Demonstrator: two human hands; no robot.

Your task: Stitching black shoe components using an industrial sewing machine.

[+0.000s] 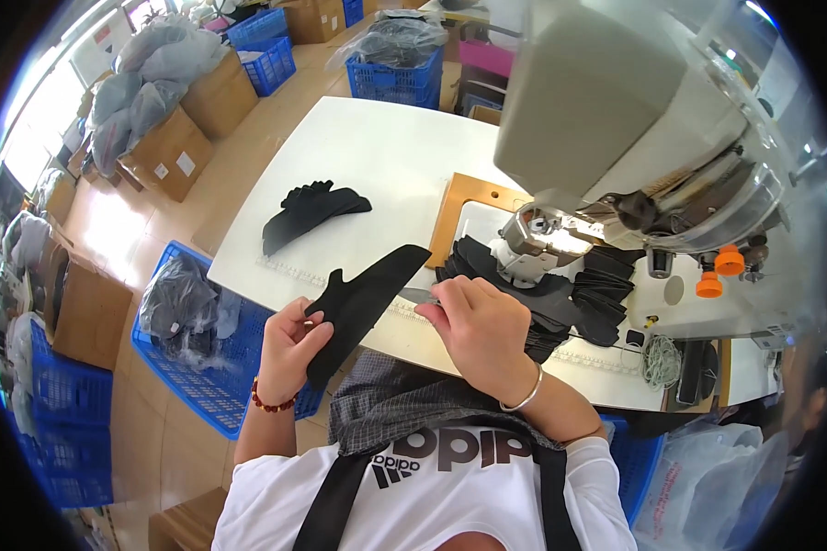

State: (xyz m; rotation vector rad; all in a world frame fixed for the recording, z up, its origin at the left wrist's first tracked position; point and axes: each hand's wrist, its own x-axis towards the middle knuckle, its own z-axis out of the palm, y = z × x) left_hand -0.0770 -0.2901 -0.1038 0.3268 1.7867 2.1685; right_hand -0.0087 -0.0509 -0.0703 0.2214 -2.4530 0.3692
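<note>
A curved black fabric piece [363, 308] with a small tab on its edge is pinched in my left hand [289, 347], held up over the table's front edge. My right hand [480, 331] is closed around a slim grey metal blade-like tool [417, 295]; its tip points toward the fabric, and the fingers hide the rest. Right behind that hand, overlapping black fabric pieces [551, 298] lie spread under the sewing machine head [528, 243]. Farther left on the white table [340, 138] rests a small stack of similar black pieces [314, 213].
The large sewing machine [606, 110] fills the upper right. Measuring tape strips [597, 356] run along the table's front. A coil of pale cord [660, 360] lies at right. Left of the table stands a blue basket [179, 367] with plastic-wrapped goods; cardboard boxes [170, 156] stand beyond.
</note>
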